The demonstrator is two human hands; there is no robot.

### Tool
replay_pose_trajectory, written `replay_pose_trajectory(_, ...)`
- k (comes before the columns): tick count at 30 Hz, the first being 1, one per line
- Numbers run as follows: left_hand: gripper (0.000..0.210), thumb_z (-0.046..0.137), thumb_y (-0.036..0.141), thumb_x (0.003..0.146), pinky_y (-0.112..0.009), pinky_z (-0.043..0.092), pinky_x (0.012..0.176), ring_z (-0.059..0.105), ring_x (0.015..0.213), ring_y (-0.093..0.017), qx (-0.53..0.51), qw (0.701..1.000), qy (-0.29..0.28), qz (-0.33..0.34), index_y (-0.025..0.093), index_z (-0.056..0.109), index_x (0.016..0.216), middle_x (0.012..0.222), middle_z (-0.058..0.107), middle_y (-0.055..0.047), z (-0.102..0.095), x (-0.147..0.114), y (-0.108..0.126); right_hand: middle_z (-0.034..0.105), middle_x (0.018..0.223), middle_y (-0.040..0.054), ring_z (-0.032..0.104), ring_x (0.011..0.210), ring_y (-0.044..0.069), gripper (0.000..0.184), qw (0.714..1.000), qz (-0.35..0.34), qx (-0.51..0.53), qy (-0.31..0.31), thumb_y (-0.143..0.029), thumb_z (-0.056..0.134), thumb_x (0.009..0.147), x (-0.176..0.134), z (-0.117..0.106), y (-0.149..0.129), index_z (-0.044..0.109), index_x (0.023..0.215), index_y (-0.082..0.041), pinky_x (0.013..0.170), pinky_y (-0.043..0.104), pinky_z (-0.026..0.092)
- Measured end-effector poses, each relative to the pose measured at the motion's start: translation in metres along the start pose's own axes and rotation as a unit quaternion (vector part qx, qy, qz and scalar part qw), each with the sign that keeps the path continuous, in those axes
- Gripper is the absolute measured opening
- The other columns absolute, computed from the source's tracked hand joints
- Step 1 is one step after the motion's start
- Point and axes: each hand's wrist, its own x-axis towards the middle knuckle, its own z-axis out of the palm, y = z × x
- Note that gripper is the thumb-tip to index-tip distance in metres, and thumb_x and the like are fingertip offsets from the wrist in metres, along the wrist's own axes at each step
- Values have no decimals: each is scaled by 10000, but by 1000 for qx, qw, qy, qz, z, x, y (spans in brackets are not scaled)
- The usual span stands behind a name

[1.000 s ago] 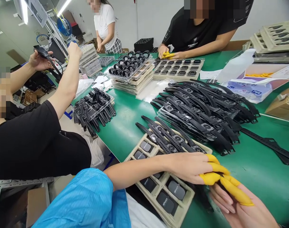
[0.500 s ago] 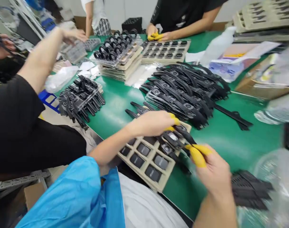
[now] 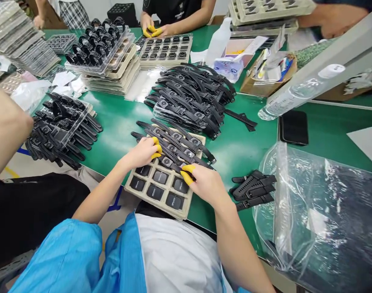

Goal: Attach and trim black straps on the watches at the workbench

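Observation:
A beige compartment tray (image 3: 186, 211) lies at the table's near edge. Dark square watch bodies (image 3: 156, 191) sit face up in its front compartments. Across its rear part lie several black-strapped smartwatches (image 3: 189, 154), backs up. My left hand (image 3: 144, 152), with yellow finger covers, is closed at the left strap of the nearest strapped smartwatch (image 3: 166, 162). My right hand (image 3: 204, 181), also with yellow finger covers, pinches the strap on that watch's other side. The fingers partly hide both strap ends.
Beyond the tray is a large pile of strapped watches (image 3: 188, 97); another stack (image 3: 63, 126) stands left. Loose straps (image 3: 254, 189) and a clear plastic bag (image 3: 320, 219) lie right, near a phone (image 3: 294, 127) and a bottle (image 3: 302, 91). A co-worker's hands (image 3: 153, 30) work opposite.
The view has swung to the right, bringing the phone and bag fully in. My right hand has come closer to the tray and the watch now lies low over it between both hands.

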Motion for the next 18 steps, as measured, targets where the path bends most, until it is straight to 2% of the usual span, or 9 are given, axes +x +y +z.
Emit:
replay_pose_trajectory(3, 200, 496, 280, 1032, -457, 399, 1110, 523, 1229, -285, 30, 995, 71, -56, 179, 661, 1085, 1266, 622, -145, 8, -6, 4, 729, 976, 87, 706, 850, 245, 250, 999, 35, 10, 1, -317, 515, 1042, -2, -20, -1, 744, 1058, -215, 659, 326, 509)
replay_pose_trajectory(5, 214, 505, 314, 1030, -469, 432, 1070, 526, 1208, -311, 49, 990, 90, -92, 174, 663, 1067, 1240, 638, -160, 12, -19, 4, 721, 1019, 90, 698, 867, 242, 264, 993, 105, 21, 41, -353, 512, 1047, -13, -38, 5, 732, 1103, -219, 697, 327, 511)
replay_pose_trajectory(8, 269, 467, 319, 1041, -460, 476, 964, 561, 1134, -325, 67, 994, 47, -67, 159, 665, 1131, 1222, 670, -163, 13, -39, 2, 711, 1028, 101, 680, 855, 256, 302, 956, 279, -10, 91, -400, 528, 1024, -42, -61, 30, 705, 1173, -205, 744, 355, 514)
replay_pose_trajectory(11, 327, 472, 204, 990, -460, 467, 933, 562, 1183, -342, 109, 993, 10, -38, 158, 640, 1266, 1349, 646, -166, 10, -49, 3, 681, 1108, 164, 645, 996, 336, 412, 911, 393, -99, 70, -474, 538, 984, -76, -69, 64, 690, 1212, -167, 803, 418, 515)
replay_pose_trajectory(14, 329, 503, 138, 916, -467, 448, 932, 562, 1178, -358, 153, 987, -20, -39, 139, 674, 1197, 1269, 675, -178, 4, -46, 12, 627, 1236, 252, 572, 1156, 432, 510, 892, 421, -158, 49, -504, 517, 970, -98, -64, 94, 663, 1259, -110, 899, 519, 494)
replay_pose_trajectory(18, 225, 548, 156, 901, -471, 443, 942, 563, 1149, -360, 159, 986, -33, -35, 119, 696, 1067, 1124, 684, -181, 3, -41, 17, 608, 1266, 304, 565, 1154, 513, 549, 898, 412, -149, 33, -595, 524, 956, -104, -55, 113, 679, 1210, -134, 860, 589, 474)
